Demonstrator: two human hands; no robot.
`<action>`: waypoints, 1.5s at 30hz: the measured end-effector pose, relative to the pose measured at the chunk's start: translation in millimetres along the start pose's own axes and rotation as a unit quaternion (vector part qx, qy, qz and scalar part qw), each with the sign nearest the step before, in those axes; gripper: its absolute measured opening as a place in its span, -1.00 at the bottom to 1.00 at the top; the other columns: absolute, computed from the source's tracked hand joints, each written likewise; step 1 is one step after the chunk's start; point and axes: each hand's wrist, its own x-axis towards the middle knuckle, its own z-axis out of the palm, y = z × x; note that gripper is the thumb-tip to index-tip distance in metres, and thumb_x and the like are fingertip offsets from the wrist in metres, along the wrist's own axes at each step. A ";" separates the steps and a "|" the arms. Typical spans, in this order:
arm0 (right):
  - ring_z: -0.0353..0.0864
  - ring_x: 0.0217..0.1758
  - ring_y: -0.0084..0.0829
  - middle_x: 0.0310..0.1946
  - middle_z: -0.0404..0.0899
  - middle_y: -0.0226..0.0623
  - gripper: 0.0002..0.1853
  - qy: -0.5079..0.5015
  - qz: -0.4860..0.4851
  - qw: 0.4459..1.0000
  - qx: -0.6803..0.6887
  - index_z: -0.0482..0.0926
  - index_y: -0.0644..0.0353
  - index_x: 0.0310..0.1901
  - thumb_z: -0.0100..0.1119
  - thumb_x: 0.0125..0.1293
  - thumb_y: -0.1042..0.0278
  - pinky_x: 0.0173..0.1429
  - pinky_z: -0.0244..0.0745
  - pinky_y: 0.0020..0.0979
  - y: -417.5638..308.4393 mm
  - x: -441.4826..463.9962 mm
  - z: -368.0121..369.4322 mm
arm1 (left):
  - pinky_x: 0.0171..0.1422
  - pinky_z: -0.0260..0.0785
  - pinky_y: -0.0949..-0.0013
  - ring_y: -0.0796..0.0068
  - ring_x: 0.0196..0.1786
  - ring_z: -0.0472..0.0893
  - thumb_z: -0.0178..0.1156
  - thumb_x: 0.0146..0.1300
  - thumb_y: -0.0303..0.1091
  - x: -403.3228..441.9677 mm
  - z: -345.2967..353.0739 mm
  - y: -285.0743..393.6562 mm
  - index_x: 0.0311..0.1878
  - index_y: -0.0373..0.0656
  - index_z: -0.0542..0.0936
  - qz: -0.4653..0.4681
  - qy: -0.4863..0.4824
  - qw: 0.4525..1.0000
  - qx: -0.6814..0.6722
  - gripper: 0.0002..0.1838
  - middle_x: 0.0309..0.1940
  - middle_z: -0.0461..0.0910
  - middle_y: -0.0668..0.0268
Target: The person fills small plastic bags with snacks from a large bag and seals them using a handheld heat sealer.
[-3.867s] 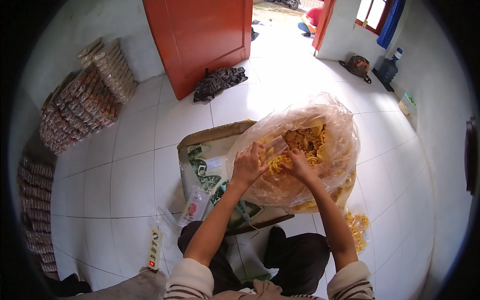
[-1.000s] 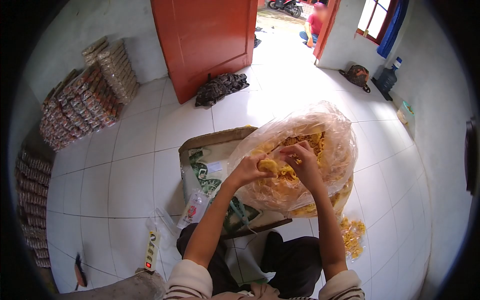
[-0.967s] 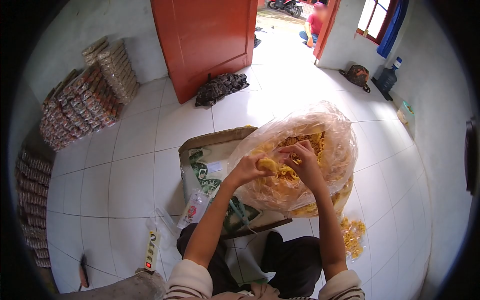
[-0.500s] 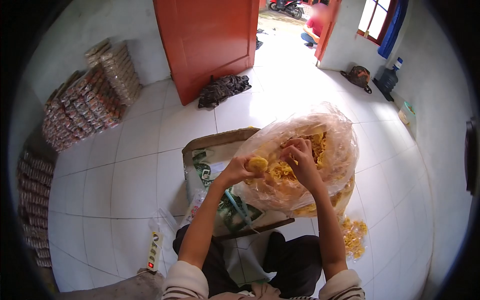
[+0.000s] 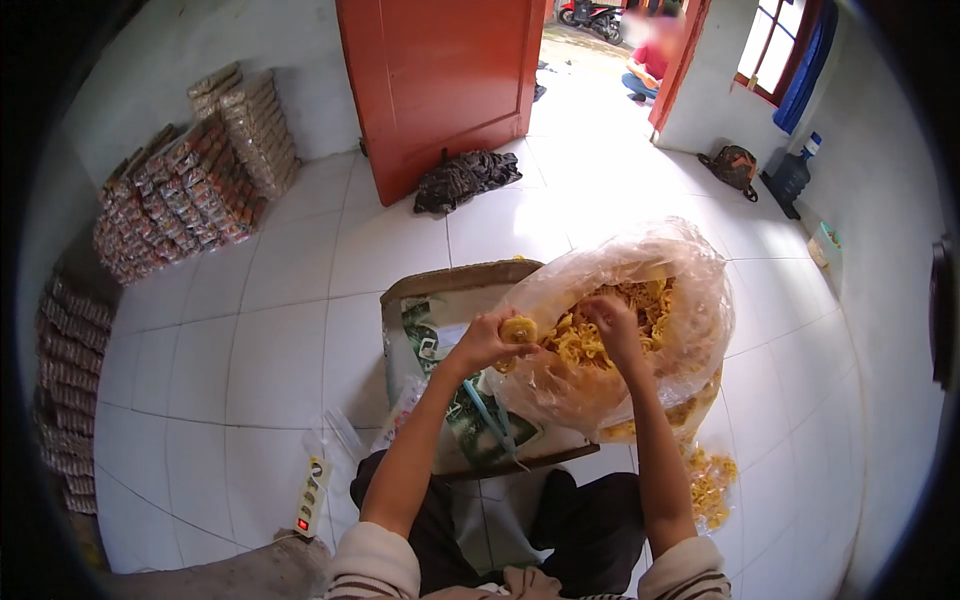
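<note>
My left hand [image 5: 484,344] is closed around a small packet of yellow snacks [image 5: 519,331], whose rounded end shows above my fingers. It rests at the left edge of a large clear plastic bag [image 5: 690,255]. Inside that bag lies a heap of curly yellow snacks [image 5: 580,342]. Over the heap, within the bag's wide mouth, my right hand [image 5: 614,328] has its fingers bunched downward; whatever they hold is hidden. Under the bag's left side is a tray-like board [image 5: 410,290] with a green and white covering, and a light-blue strip [image 5: 488,412] lies on it.
A filled clear bag [image 5: 711,490] sits on the tiles at right. A power strip [image 5: 312,497] lies at left. Packets are stacked [image 5: 180,200] along the left wall. A black plastic bundle [image 5: 467,181] lies by the red door [image 5: 440,90]; a person [image 5: 650,60] sits outside.
My right hand's fingers have drawn together over the snack heap. The left hand keeps its hold on the packet. The whole view has shifted slightly.
</note>
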 end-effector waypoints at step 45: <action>0.47 -0.20 -0.28 -0.37 0.51 -0.25 -0.80 -0.012 -0.059 0.995 -0.079 0.52 0.24 -0.37 0.33 -0.07 0.49 -0.14 0.42 -0.36 -74.1 -16.6 -39.2 | -0.15 0.40 0.37 0.39 -0.28 0.59 0.41 -0.10 -0.21 5.8 43.2 -0.2 -0.15 -0.16 0.49 0.142 -0.002 0.990 0.011 -0.55 -0.36 0.58 0.22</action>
